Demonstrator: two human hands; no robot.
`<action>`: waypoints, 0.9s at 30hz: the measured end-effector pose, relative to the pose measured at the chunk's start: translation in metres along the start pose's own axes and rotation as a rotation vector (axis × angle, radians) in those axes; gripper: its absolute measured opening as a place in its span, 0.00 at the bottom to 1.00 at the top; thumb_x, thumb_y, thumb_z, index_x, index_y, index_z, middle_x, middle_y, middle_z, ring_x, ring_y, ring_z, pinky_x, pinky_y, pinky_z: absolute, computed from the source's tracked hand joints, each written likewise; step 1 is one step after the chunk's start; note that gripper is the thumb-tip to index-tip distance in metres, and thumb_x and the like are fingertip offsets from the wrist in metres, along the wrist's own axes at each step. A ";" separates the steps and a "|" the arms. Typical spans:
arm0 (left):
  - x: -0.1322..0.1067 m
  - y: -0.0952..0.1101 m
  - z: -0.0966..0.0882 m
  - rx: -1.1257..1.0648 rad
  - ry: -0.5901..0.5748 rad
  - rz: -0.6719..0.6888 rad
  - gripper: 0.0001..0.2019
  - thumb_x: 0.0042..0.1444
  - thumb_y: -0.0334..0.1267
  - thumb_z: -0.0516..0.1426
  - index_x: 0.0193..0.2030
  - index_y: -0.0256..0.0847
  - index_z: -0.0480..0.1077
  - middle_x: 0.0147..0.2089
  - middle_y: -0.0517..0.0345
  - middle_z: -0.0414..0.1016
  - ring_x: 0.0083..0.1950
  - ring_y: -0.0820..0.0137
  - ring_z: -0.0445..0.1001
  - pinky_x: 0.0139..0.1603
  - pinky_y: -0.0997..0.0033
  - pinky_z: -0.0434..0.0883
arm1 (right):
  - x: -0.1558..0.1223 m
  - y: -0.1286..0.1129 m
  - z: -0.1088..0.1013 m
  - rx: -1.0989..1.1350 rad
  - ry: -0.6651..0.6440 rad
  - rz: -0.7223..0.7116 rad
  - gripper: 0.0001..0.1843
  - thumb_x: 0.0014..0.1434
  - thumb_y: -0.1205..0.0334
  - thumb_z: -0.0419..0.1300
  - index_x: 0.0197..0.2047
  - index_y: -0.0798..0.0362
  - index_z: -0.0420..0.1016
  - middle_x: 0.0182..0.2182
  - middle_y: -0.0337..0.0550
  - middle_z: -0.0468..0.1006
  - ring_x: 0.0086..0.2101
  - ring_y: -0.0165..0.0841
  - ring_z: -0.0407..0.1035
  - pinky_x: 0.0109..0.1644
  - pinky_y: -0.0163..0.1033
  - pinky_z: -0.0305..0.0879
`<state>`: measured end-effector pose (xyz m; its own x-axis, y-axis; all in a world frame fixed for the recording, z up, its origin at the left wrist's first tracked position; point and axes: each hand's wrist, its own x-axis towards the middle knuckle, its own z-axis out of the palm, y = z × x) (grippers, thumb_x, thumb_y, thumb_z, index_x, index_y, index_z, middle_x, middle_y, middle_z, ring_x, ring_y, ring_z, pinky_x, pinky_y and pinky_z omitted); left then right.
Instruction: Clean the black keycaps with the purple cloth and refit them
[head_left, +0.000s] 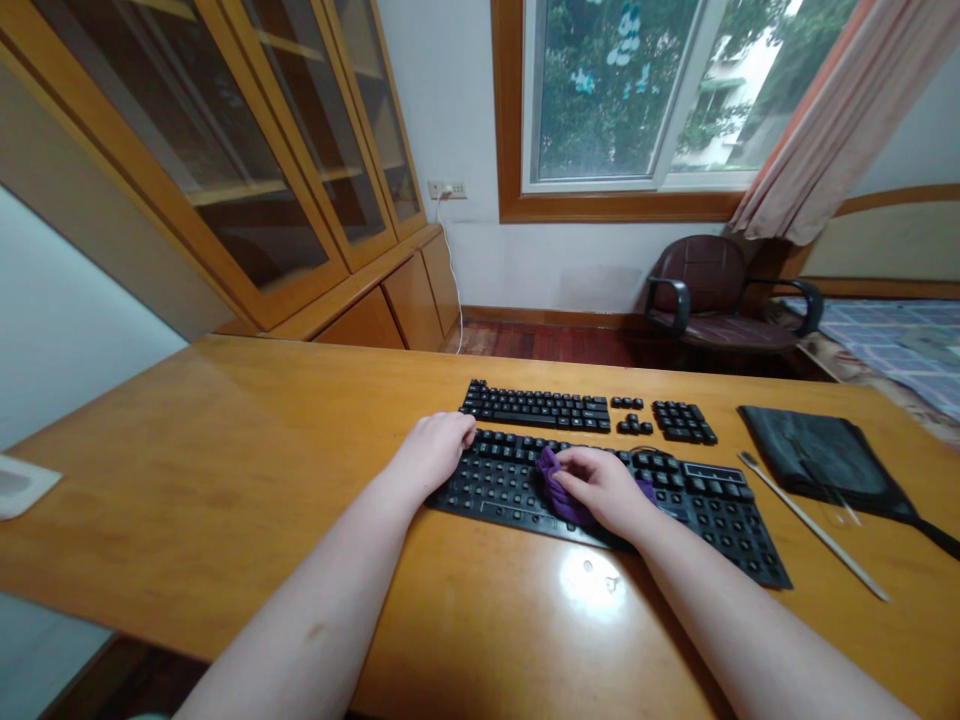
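Note:
A black keyboard (731,525) with most of its keycaps off lies on the wooden desk, its top row of keys still fitted. My left hand (441,448) is closed at the keyboard's upper left corner, fingers curled over the edge. Bunched under the fingers of my right hand (606,492) is a purple cloth (561,497), pressed on the middle of the keyboard. Behind the keyboard, the loose black keycaps (540,408) are laid out in their layout order, with the number-pad keycaps (684,422) grouped at the right.
To the right lie a thin white-handled brush (817,530) and a black pouch (832,455) with a thin wire tool (829,492) on it. A white object (26,485) sits at the desk's left edge. Beyond the desk stand a chair (705,290) and a glass-fronted cabinet (330,270).

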<state>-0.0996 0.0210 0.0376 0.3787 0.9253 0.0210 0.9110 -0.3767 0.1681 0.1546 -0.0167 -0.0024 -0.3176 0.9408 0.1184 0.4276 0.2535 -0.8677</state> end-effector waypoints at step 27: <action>0.001 0.005 0.000 0.031 -0.042 0.004 0.07 0.47 0.25 0.51 0.27 0.41 0.65 0.31 0.56 0.71 0.35 0.67 0.69 0.35 0.70 0.62 | 0.000 -0.001 0.000 -0.012 -0.004 -0.022 0.07 0.54 0.63 0.57 0.35 0.52 0.76 0.33 0.42 0.79 0.34 0.36 0.72 0.41 0.39 0.66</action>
<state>-0.0950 0.0198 0.0379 0.3884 0.9213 -0.0199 0.9137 -0.3823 0.1379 0.1539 -0.0168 -0.0011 -0.3300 0.9342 0.1356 0.4303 0.2767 -0.8593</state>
